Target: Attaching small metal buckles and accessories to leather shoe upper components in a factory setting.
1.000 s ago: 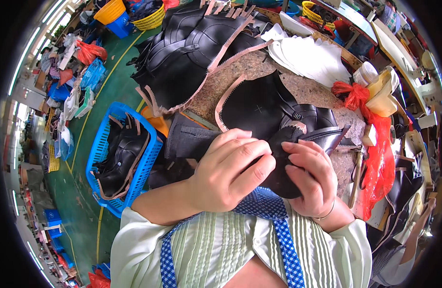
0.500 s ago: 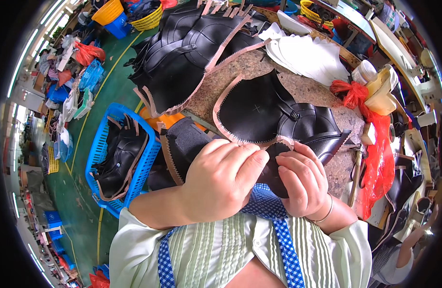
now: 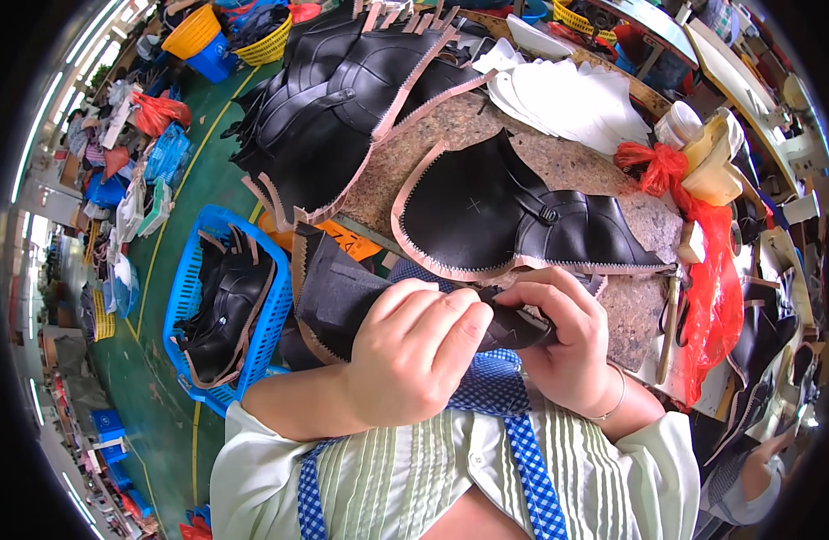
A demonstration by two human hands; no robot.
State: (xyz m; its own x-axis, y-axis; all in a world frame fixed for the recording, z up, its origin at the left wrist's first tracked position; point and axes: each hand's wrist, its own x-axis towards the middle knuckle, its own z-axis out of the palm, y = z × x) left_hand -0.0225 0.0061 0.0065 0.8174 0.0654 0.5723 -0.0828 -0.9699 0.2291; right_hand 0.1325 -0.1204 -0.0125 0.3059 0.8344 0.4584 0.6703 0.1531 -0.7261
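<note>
We grip dark piece (image 3: 342, 292) in curled fingers of left hand (image 3: 419, 346) and right hand (image 3: 558, 328); we judge it mid-work. Black upper (image 3: 464, 211) lies flat; stack's (image 3: 324, 135) stage unclear.

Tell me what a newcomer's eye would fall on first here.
Probably the bright red plastic bag, at the right of the speckled table. Next, the blue plastic basket of black shoe pieces at left, then the left hand and right hand gripping a black piece at centre.

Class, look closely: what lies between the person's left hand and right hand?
In the head view, part of a black piece lies between the left hand and right hand.
</note>
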